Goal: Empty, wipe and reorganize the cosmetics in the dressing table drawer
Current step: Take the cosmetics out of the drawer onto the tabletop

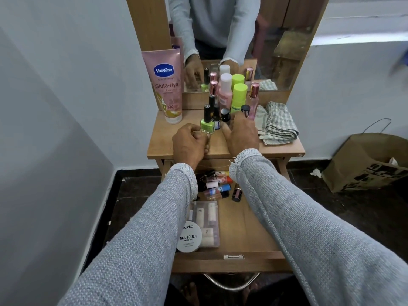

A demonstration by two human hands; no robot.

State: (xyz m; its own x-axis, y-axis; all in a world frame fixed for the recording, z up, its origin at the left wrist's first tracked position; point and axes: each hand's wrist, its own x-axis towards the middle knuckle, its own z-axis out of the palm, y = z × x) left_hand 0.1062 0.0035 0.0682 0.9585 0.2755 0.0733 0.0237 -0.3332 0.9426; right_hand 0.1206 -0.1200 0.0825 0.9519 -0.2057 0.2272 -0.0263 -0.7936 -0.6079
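The dressing table top [220, 146] holds a cluster of cosmetics. At its front stands a green nail polish bottle [207, 125] with a black cap. My left hand [189, 144] has curled fingers that pinch this bottle at its base. My right hand [240, 133] lies just right of it, its fingers stretched out and touching small dark-capped bottles [225, 114]. Behind stand a pink bottle [225, 93], a lime-green bottle [239, 97] and a pink Vaseline tube [169, 85]. The open drawer [247, 228] below holds a nail polish remover tub [189, 238], a clear case [207, 219] and several small tubes [217, 184].
A folded checked cloth [278, 122] lies on the right of the table top. The mirror [276, 51] behind reflects the bottles and my hands. A brown paper bag [364, 162] stands on the dark floor at the right. White walls close in on the left.
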